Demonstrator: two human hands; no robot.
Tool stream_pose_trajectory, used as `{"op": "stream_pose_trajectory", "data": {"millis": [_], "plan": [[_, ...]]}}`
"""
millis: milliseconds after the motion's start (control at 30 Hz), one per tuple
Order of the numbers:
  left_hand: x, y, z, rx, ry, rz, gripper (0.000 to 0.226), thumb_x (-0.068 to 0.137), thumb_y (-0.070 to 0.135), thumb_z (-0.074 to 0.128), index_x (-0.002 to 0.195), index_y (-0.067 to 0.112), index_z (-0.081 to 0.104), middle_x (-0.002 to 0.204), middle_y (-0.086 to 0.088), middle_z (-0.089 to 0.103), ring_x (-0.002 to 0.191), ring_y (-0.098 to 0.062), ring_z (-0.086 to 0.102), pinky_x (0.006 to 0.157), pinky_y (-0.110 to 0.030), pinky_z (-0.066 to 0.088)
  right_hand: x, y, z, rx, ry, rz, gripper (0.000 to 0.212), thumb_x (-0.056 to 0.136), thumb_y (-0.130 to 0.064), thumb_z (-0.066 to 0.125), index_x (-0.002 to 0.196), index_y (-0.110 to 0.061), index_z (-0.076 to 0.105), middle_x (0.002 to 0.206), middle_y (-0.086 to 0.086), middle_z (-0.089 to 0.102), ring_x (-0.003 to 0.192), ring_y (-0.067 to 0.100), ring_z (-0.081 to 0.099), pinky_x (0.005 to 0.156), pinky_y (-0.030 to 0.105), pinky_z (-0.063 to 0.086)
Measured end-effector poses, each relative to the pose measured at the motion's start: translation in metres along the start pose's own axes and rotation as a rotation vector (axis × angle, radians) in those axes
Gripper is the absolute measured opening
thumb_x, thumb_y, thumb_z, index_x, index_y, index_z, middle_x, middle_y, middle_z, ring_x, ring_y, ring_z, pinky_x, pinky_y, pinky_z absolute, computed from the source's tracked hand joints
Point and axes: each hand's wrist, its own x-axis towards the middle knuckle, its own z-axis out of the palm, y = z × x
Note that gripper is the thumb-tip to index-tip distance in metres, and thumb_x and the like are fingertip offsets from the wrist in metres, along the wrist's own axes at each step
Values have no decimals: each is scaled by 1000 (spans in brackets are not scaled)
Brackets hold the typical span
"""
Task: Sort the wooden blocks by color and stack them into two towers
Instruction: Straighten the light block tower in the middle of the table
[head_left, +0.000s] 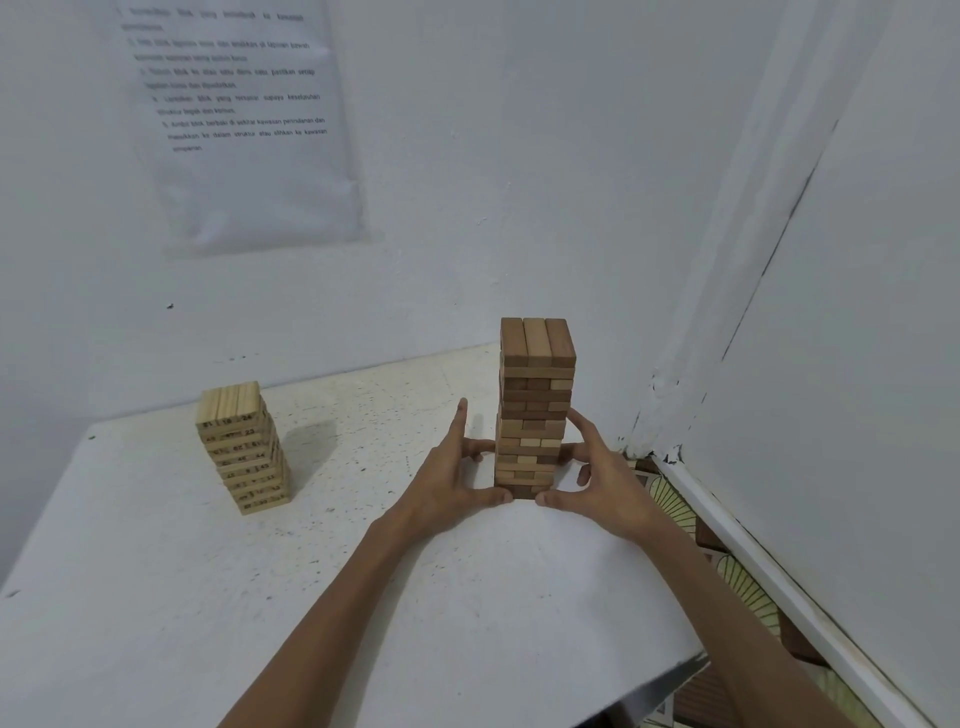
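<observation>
Far left of the brown tower (535, 405), up on the wall, there's a printed sheet (244, 130), too blurry to read. Below it, well left of the brown tower, the pale numbered tower (241, 449) stands on the white table (156, 571). The left hand (452, 483) sits at the brown tower's left side: thumb on the bottom block, middle fingers curled in against it, index sticking up clear of the wood. The brown tower is upright near the table's back right corner, mostly dark blocks with some light ones mixed in. The right hand (597, 473) wraps its right side, thumb at the base. Patterned floor tiles (675, 509) lie further right.
</observation>
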Motion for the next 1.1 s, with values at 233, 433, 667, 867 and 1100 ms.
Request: {"op": "stream_pose_trajectory", "data": {"millis": [233, 433, 667, 867, 1100], "plan": [[-1, -4, -6, 39, 24, 17, 137, 73, 41, 89, 159, 29, -17, 138, 14, 61, 130, -9, 49, 114, -40, 33, 4, -5, 2, 11, -14, -30, 121, 71, -37, 92, 158, -40, 8, 129, -4, 65, 83, 6, 58, 70, 4, 43], [-8, -13, -19, 47, 51, 12, 140, 72, 44, 89, 157, 32, -22, 138, 15, 61, 130, -8, 51, 112, -37, 35, 14, -15, 11, 15, -60, -81, 119, 72, -33, 92, 158, -36, 10, 134, -2, 65, 83, -12, 55, 74, 4, 42], [-25, -28, -43, 73, 124, 1, 139, 71, 50, 87, 156, 36, -22, 141, 13, 60, 129, -8, 52, 110, -35, 38, 37, -32, 34, -1, -130, -153, 117, 72, -32, 92, 158, -33, 11, 131, -5, 66, 87, -14, 56, 75, 3, 42], [-37, -47, -64, 107, 208, -36, 139, 67, 63, 84, 154, 45, -23, 135, 26, 59, 132, -10, 48, 113, -44, 37, 57, -45, 56, 10, -192, -205, 120, 72, -33, 92, 160, -33, 9, 131, -7, 66, 87, -20, 54, 76, 3, 42], [-46, -60, -80, 106, 281, -106, 136, 66, 69, 81, 151, 52, -24, 139, 23, 58, 137, -16, 45, 114, -57, 36, 80, -59, 76, 34, -252, -247, 122, 70, -37, 92, 160, -36, 9, 132, -6, 66, 92, -8, 58, 78, 8, 45]]}}
